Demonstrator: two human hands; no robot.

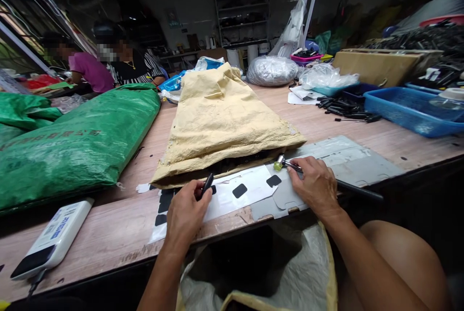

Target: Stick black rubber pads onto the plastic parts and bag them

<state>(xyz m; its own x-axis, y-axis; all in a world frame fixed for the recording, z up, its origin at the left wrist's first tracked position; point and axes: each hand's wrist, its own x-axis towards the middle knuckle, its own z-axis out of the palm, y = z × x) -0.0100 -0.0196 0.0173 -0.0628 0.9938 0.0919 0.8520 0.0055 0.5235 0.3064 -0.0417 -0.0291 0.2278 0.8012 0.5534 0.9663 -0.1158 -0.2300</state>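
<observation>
Pinkish counter [119,219] shows wood stripes. Left hand [191,209] pinches a stubby, smooth black stick [207,186]. Right hand [316,186] curls around a yellow-tipped metal hammer [280,161].

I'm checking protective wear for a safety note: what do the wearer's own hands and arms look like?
Both the left hand and the right hand are ungloved. The forearms are bare too: no sleeve, cuff, watch or bracelet shows on either. I see no rings, cables or markings, though some fingers are partly hidden.
</observation>
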